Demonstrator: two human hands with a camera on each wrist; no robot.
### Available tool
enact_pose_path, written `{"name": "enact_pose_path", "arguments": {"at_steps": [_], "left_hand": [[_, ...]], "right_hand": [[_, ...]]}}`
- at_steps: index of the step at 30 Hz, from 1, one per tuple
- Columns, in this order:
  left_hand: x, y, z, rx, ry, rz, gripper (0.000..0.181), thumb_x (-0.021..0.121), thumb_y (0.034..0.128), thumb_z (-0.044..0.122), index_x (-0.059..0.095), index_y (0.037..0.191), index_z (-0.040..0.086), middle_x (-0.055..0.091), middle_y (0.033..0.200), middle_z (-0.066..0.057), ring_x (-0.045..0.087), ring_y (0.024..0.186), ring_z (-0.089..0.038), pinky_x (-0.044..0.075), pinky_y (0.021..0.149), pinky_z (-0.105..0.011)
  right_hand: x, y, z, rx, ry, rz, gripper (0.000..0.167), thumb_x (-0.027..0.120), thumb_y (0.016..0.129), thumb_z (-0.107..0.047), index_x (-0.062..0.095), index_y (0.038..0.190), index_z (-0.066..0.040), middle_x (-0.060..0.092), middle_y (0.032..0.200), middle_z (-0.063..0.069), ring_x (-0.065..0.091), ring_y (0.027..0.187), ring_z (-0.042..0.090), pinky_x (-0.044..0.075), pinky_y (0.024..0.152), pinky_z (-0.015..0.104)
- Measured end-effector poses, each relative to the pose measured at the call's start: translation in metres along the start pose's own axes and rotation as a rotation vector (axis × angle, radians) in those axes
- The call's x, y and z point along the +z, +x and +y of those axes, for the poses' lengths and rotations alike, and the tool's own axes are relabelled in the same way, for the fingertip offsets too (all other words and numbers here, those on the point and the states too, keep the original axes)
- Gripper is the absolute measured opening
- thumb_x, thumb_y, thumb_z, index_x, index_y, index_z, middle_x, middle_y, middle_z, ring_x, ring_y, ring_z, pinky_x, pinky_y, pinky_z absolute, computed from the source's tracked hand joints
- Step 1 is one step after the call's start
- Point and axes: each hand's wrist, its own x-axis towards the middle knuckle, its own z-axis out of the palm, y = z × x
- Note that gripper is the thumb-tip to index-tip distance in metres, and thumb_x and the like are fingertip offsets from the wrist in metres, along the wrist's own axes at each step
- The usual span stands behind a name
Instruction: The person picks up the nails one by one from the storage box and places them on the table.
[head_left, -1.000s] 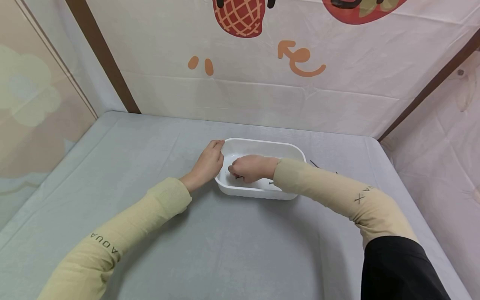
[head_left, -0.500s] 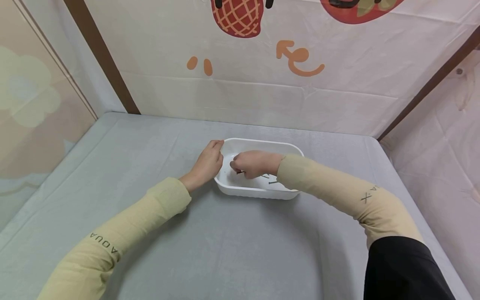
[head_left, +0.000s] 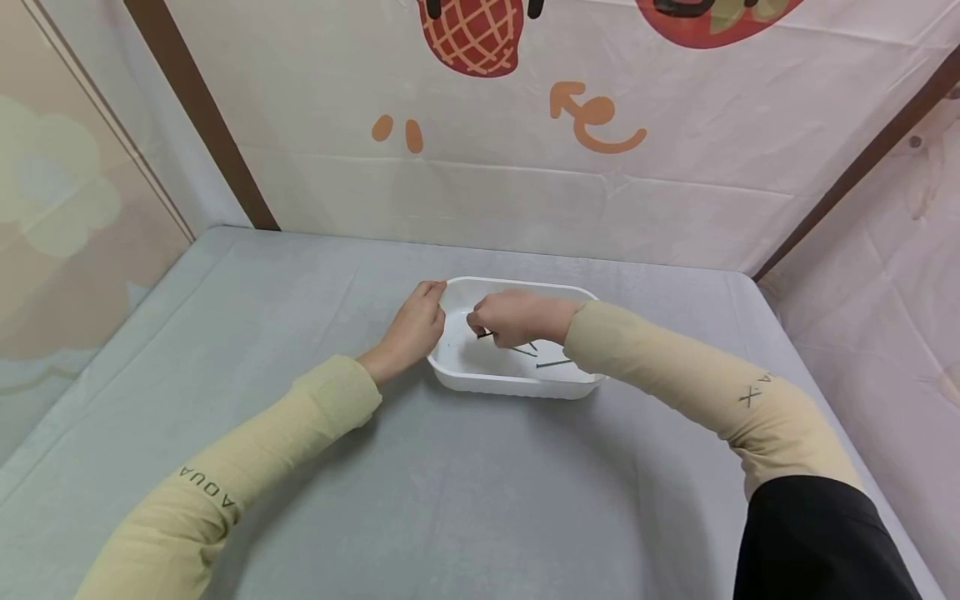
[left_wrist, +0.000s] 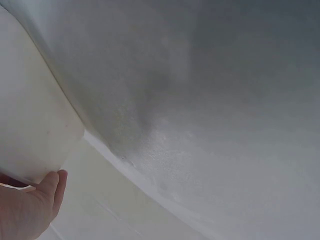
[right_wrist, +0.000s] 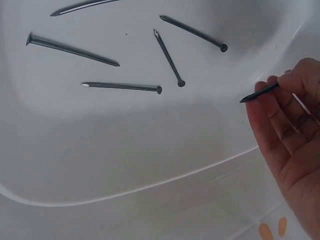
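A white oval-cornered tray (head_left: 480,384) stands on the grey table. My left hand (head_left: 412,329) grips its left end; the left wrist view shows that hand (left_wrist: 30,207) with thumb and fingers on the tray's wall (left_wrist: 35,110). Above the tray's inside, my right hand (head_left: 517,318) pinches a dark nail (head_left: 485,335). In the right wrist view the nail (right_wrist: 257,93) lies between thumb and fingertips of the right hand (right_wrist: 295,135), its pointed end sticking out. Several other nails (right_wrist: 122,87) lie loose on the tray's bottom, apart from that hand.
The grey cloth-covered table (head_left: 480,500) extends around the tray. Behind it hangs a pale printed curtain (head_left: 487,192), with further fabric walls at the left (head_left: 67,250) and right (head_left: 900,250).
My right hand, with the nail pinched in it, has moved up and slightly to the right. More nails in the tray have come into sight. The left hand has stayed on the tray's end.
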Motion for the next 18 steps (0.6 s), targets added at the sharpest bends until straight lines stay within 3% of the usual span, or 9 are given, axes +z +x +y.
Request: {"name": "enact_pose_path", "arguments": {"at_steps": [10, 18], "left_hand": [[0.001, 0.001, -0.001, -0.026, -0.006, -0.018, 0.044, 0.035, 0.0911, 0.000, 0.034, 0.134, -0.010, 0.038, 0.132, -0.022, 0.040, 0.123, -0.031, 0.036, 0.102, -0.036], [0.001, 0.000, -0.001, -0.019, -0.016, -0.012, 0.044, 0.035, 0.0911, 0.000, 0.034, 0.134, -0.011, 0.038, 0.133, -0.023, 0.040, 0.123, -0.032, 0.037, 0.102, -0.036]], "right_hand": [[-0.007, -0.008, 0.003, 0.010, -0.004, 0.012, 0.024, 0.058, 0.077, 0.004, 0.064, 0.098, -0.003, 0.063, 0.095, 0.005, 0.057, 0.083, 0.016, 0.049, 0.073, 0.026], [-0.010, -0.016, 0.004, 0.036, -0.008, 0.030, 0.025, 0.053, 0.079, 0.006, 0.066, 0.099, -0.004, 0.064, 0.095, 0.005, 0.057, 0.083, 0.015, 0.050, 0.072, 0.026]]}}
